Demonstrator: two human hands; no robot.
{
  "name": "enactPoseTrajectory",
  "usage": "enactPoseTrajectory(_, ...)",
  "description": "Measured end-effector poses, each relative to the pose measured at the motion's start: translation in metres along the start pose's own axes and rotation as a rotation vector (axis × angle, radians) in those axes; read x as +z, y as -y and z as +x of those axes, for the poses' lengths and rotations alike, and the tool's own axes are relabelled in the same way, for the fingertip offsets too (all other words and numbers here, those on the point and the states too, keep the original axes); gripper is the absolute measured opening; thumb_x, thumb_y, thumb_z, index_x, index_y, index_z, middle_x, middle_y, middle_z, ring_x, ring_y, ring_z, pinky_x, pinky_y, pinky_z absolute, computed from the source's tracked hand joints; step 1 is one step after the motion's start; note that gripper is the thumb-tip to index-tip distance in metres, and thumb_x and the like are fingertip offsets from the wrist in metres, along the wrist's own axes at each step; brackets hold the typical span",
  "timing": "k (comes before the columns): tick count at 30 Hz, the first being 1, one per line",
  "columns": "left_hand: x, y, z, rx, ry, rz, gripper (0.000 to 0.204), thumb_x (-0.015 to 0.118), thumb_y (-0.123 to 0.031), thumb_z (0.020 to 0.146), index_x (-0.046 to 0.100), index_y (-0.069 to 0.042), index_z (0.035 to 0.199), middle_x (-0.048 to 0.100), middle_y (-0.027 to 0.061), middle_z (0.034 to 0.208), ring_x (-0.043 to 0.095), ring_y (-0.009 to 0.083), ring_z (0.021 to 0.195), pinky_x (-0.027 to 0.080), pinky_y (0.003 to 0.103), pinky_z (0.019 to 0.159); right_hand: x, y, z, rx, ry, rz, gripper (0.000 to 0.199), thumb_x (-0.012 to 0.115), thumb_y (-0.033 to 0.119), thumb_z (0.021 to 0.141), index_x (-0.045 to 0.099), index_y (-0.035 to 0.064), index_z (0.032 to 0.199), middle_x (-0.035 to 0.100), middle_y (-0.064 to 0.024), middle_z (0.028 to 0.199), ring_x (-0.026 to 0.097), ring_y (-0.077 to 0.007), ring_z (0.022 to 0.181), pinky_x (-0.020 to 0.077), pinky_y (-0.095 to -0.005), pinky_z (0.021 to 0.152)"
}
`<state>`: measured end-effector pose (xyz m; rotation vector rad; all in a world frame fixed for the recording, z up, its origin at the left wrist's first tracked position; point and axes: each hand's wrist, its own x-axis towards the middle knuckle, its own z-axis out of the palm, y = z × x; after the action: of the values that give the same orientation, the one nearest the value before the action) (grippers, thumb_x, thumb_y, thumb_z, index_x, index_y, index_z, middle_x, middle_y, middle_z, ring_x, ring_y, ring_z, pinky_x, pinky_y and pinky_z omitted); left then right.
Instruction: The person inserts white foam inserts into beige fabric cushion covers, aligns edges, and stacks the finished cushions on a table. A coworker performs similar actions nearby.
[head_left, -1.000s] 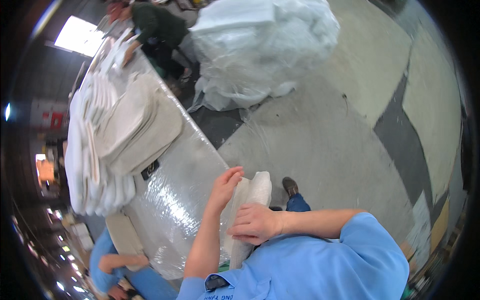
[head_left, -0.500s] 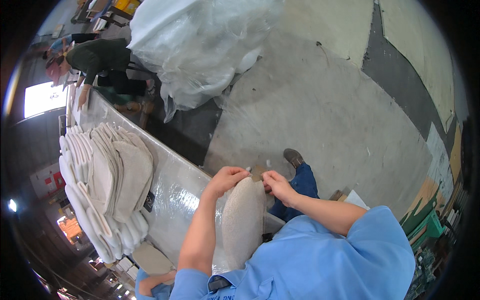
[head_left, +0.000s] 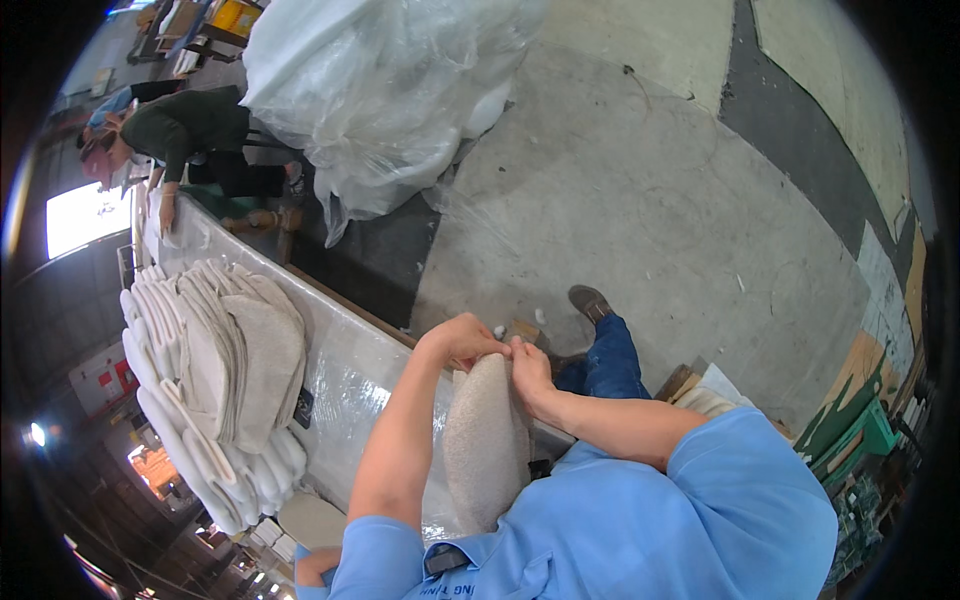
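Observation:
My left hand [head_left: 462, 338] and my right hand [head_left: 528, 366] pinch the top end of a beige stuffed fabric piece [head_left: 485, 443] that stands upright against my blue shirt, at the near edge of the table. Both hands are closed on its upper seam, fingertips close together. A small white tuft shows just above my fingers. On the plastic-covered table [head_left: 350, 370] to the left lies a fanned stack of similar flat beige and white pieces [head_left: 215, 380].
A big clear plastic bag of white filling [head_left: 380, 90] stands on the concrete floor beyond the table. Another person in a dark top [head_left: 190, 125] leans over the table's far end. Boards and green items lie at the right.
My view has tilted. My hands moved from pressing the piece's side up to its top end, and the piece now stands upright between my arms.

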<state>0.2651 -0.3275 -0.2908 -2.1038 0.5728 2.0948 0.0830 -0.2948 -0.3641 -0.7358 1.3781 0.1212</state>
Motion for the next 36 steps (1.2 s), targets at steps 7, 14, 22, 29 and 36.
enactPoseTrajectory(7, 0.016, 0.017, 0.012, 0.084, 0.006, -0.131, 0.035, 0.081, -0.033, 0.092, 0.08, 0.002, 0.092, 0.071, 0.0068, 0.077, 0.062, 0.0159, 0.071, 0.053, 0.035, 0.064, -0.005, -0.008, 0.014, 0.044, 0.028, 0.148, 0.05, 0.051, 0.044, 0.112, 0.073, -0.0002, 0.112, 0.074, -0.0117, 0.109, 0.066, -0.0228, 0.1, 0.0499, -0.0401, 0.091)
enactPoseTrajectory(14, 0.066, 0.053, 0.026, 0.154, -0.268, -0.676, 0.029, 0.075, -0.026, 0.096, 0.078, 0.002, 0.087, 0.069, 0.0054, 0.074, 0.06, 0.0145, 0.065, 0.048, 0.035, 0.058, -0.009, 0.023, 0.007, 0.284, 0.104, 0.33, 0.057, 0.057, 0.053, 0.108, 0.07, -0.0012, 0.121, 0.072, -0.0151, 0.117, 0.069, -0.0294, 0.099, 0.0546, -0.0454, 0.086)
enactPoseTrajectory(22, 0.107, 0.075, 0.041, 0.234, -0.652, -0.581, 0.038, 0.071, -0.033, 0.095, 0.075, 0.003, 0.083, 0.073, 0.0162, 0.078, 0.07, 0.028, 0.069, 0.054, 0.044, 0.067, 0.001, 0.014, 0.039, 0.061, 0.064, -0.265, 0.052, 0.065, 0.047, 0.106, 0.074, -0.0017, 0.089, 0.073, -0.0106, 0.082, 0.068, -0.0203, 0.075, 0.0512, -0.0401, 0.068)
enactPoseTrajectory(29, 0.113, 0.07, 0.031, 0.291, -0.79, -0.591, 0.04, 0.062, -0.035, 0.096, 0.077, 0.001, 0.087, 0.072, 0.027, 0.09, 0.07, 0.0466, 0.088, 0.054, 0.055, 0.081, -0.007, -0.013, 0.084, -0.169, -0.108, -1.044, 0.054, 0.07, 0.05, 0.101, 0.076, -0.0025, 0.09, 0.077, -0.0128, 0.087, 0.071, -0.0261, 0.08, 0.0531, -0.0419, 0.073)
enactPoseTrajectory(36, 0.117, 0.076, 0.046, 0.322, -0.832, -0.544, 0.039, 0.061, -0.033, 0.097, 0.077, 0.0, 0.088, 0.074, 0.0265, 0.093, 0.071, 0.047, 0.093, 0.055, 0.055, 0.084, 0.006, -0.023, 0.089, -0.143, -0.125, -1.099, 0.054, 0.071, 0.048, 0.101, 0.076, -0.0053, 0.093, 0.078, -0.015, 0.092, 0.073, -0.0272, 0.085, 0.0542, -0.0415, 0.076)
